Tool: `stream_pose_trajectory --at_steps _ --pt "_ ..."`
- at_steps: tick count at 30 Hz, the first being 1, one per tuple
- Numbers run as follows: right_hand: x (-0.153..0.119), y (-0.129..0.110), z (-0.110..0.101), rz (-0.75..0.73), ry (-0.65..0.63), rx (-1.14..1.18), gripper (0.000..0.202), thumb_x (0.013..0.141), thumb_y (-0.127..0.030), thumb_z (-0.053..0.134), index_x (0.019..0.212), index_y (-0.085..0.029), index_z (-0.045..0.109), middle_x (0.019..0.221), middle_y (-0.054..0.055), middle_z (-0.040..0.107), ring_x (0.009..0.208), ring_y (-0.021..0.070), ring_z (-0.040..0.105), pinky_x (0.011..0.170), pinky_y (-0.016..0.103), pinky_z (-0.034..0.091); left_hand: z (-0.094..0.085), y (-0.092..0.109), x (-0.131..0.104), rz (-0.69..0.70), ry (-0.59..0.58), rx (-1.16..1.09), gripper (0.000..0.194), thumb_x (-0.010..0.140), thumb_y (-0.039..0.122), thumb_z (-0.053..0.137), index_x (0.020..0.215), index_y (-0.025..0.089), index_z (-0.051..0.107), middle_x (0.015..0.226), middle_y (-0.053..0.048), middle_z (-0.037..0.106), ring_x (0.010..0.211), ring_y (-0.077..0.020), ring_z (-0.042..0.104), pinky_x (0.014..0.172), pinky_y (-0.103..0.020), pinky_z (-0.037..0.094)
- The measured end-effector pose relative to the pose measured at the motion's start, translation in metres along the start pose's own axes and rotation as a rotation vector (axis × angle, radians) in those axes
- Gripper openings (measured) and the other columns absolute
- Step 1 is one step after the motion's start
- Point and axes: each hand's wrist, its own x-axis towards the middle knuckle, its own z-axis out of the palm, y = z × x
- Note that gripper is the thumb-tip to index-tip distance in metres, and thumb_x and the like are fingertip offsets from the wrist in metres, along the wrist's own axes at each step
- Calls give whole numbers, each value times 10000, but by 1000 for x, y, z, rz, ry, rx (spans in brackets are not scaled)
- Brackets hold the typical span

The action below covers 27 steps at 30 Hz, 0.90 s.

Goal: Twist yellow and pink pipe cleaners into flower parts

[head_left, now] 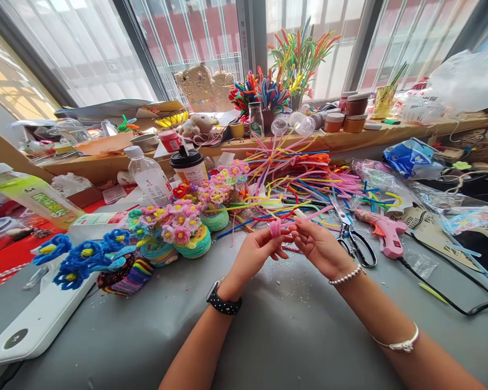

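Above the near part of the grey worktop [276, 341], in front of the person, the two hands meet over a small coil of pink pipe cleaner [275, 228]. The left hand [260, 250] holds the coil between thumb and fingers, clear of the surface. The right hand [324, 246] is just beside it, fingers drawn in narrow; whether they pinch an end of the pink strand cannot be told. A dark spotted watch strap [224, 303] circles the left wrist, a beaded bracelet [345, 277] the right.

Near the right hand lie scissors [344, 218] and, farther right, a pink glue gun [390, 230] with a black cord. Beyond the hands spreads a loose heap of coloured pipe cleaners [296, 168]. To the left stand small pots of pink fuzzy flowers [183, 222], with blue flowers [85, 257] nearer the person, partly over a white device [36, 325]. Behind these are a clear bottle [148, 176] and a black-lidded cup [189, 168]; a green drink bottle [34, 195] leans farther left.
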Motion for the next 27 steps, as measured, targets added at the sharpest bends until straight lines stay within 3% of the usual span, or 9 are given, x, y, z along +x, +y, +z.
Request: stream_pose_trajectory --at_steps 8,12,16,22,27 --pt "3 2 -2 129 -65 138 127 635 -245 666 634 -154 577 553 -62 543 384 -23 410 375 52 376 3 -5 0 105 66 310 303 797 340 427 947 151 610 839 -62 656 580 -122 590 560 -225 437" --pt "2 3 0 200 -113 204 135 644 -233 660 626 -153 553 549 -64 512 383 -23 385 359 48 357 2 -8 1 145 114 437 303 811 342 399 918 154 612 779 -50 649 584 -120 586 581 -221 430" --pt "2 2 -1 286 -171 320 141 650 -208 656 618 -144 535 517 -74 482 362 -32 362 336 38 326 1 -10 2 128 158 455 291 797 357 416 914 152 587 766 -46 618 615 -129 593 557 -217 435" --pt "0 -2 -1 259 -182 387 135 662 -163 644 659 -134 513 496 -84 487 327 -37 330 314 51 306 -2 -13 4 83 230 522 291 738 395 484 871 151 568 831 -55 607 662 -150 587 572 -243 454" --pt "-2 -7 -1 277 -139 434 139 719 -171 589 644 -141 476 467 -88 471 323 -31 346 316 57 303 -7 -21 7 11 327 526 327 719 192 491 1045 164 486 990 -72 579 658 -137 578 638 -285 456"
